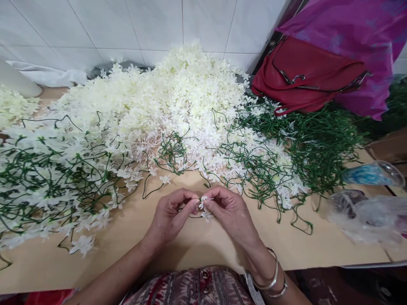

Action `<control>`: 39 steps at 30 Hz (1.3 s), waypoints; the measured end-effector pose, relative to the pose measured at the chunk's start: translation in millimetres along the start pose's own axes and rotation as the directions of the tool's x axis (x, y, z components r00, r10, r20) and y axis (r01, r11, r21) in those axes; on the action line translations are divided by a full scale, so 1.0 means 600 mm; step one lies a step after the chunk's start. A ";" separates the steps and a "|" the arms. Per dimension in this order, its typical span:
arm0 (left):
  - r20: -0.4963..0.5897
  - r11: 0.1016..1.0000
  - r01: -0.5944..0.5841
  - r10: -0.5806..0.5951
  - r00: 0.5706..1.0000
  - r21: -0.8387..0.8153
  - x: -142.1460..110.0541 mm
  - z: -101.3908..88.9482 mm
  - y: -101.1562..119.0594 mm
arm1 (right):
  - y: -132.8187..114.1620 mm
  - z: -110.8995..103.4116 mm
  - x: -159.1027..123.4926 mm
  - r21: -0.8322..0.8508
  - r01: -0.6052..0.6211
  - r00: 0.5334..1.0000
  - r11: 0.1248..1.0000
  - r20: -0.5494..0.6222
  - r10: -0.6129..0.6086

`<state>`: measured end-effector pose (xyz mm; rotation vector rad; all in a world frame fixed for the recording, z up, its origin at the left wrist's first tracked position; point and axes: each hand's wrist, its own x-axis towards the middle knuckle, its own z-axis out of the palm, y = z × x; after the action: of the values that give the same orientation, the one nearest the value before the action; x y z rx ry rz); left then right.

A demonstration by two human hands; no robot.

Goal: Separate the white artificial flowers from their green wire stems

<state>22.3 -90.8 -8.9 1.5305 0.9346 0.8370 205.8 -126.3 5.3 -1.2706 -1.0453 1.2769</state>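
Note:
My left hand (178,212) pinches the end of a thin green plastic stem, part of which curves below the fingers. In my right hand (226,212), thumb and forefinger are closed on a small white artificial flower (203,202), held against the stem's tip. Another white bloom (207,217) shows just under the fingertips. Both hands meet above the tabletop (187,250). Beyond them lies a wide heap of loose white flower heads (178,97). On the left is a pile of white flowers with green stems (60,178), and bare green stems (321,144) lie on the right.
A red handbag (314,72) and a purple plastic bag (356,21) stand at the back right. Near the right edge are a blue-patterned plastic cup (369,173) and a clear plastic bag (372,216). A tiled wall (159,21) rises behind the heap.

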 end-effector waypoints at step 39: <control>-0.203 0.995 -0.070 0.054 0.978 -0.072 -0.001 0.013 -0.006 | 0.016 0.012 -0.004 -0.091 0.240 0.961 0.967 -0.122 -0.250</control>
<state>28.7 -94.6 -13.8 1.4312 0.9917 1.0767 197.8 -129.2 -3.6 -1.2225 -1.1247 0.9601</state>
